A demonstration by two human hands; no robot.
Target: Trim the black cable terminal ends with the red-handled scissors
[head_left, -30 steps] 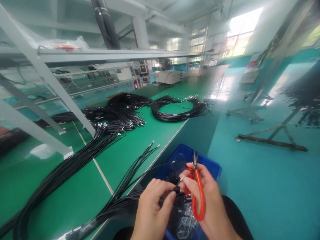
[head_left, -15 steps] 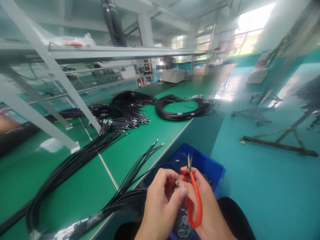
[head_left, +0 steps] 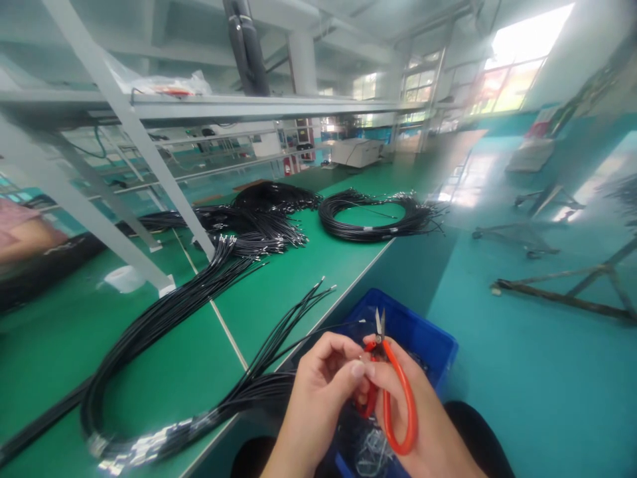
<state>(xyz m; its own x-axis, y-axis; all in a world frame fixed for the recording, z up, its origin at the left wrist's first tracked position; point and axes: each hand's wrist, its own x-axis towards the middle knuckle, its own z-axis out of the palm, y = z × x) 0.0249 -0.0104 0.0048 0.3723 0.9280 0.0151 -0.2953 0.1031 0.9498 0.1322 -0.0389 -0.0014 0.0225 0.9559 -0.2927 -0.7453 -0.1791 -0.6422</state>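
My right hand (head_left: 405, 382) is closed round a pair of scissors (head_left: 404, 398) with red handles, their slightly parted blades pointing up and away. My left hand (head_left: 323, 382) is closed in a pinch, its thumb and fingertips meeting those of the right; the small thing between them is mostly hidden. Just beyond the left hand, one thin black cable (head_left: 326, 330) with a pale tip reaches over a blue bin (head_left: 442, 348). Clear plastic scraps (head_left: 371, 451) lie in the bin below my hands. A bundle of black cables (head_left: 124, 338) curves over the green table (head_left: 279, 299) at the left.
Further along the table lie a coiled cable bundle (head_left: 368, 232) and a heap of black cables (head_left: 273, 199). Metal shelf posts (head_left: 164, 192) rise at the left, beside a white roll (head_left: 124, 280). Another person's arm (head_left: 30, 239) shows at the far left. Wheeled stands (head_left: 562, 299) are on the right floor.
The view has swung a little left, so the scene sits further right. My fingertips have drawn closer together, covering the small thing between them. The scissors remain in my right hand.
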